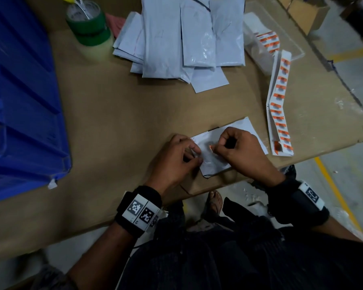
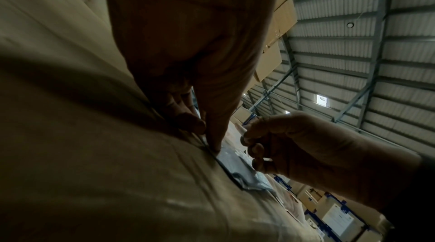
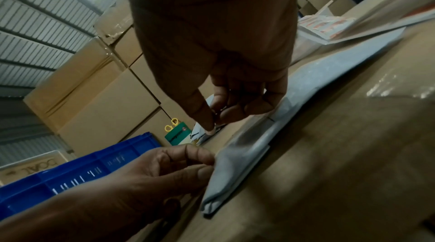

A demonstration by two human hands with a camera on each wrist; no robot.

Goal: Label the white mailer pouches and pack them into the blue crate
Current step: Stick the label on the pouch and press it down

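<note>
One white mailer pouch (image 1: 212, 164) lies crumpled at the near edge of the cardboard-covered table (image 1: 113, 122). My left hand (image 1: 194, 156) pinches the pouch's left edge between thumb and fingers. My right hand (image 1: 215, 148) is curled, its thumb and forefinger pinching a small orange label (image 1: 211, 147) down against the pouch. In the right wrist view the right hand (image 3: 215, 125), the left hand (image 3: 207, 164) and the pouch (image 3: 244, 154) show up close. The blue crate (image 1: 23, 101) stands at the table's left; what is inside it is hidden.
A heap of white pouches (image 1: 187, 38) lies at the back centre. A long strip of orange labels (image 1: 280, 105) runs along the right side, below a clear box (image 1: 268, 40) of more labels. Green tape rolls holding scissors (image 1: 88, 24) stand at the back left.
</note>
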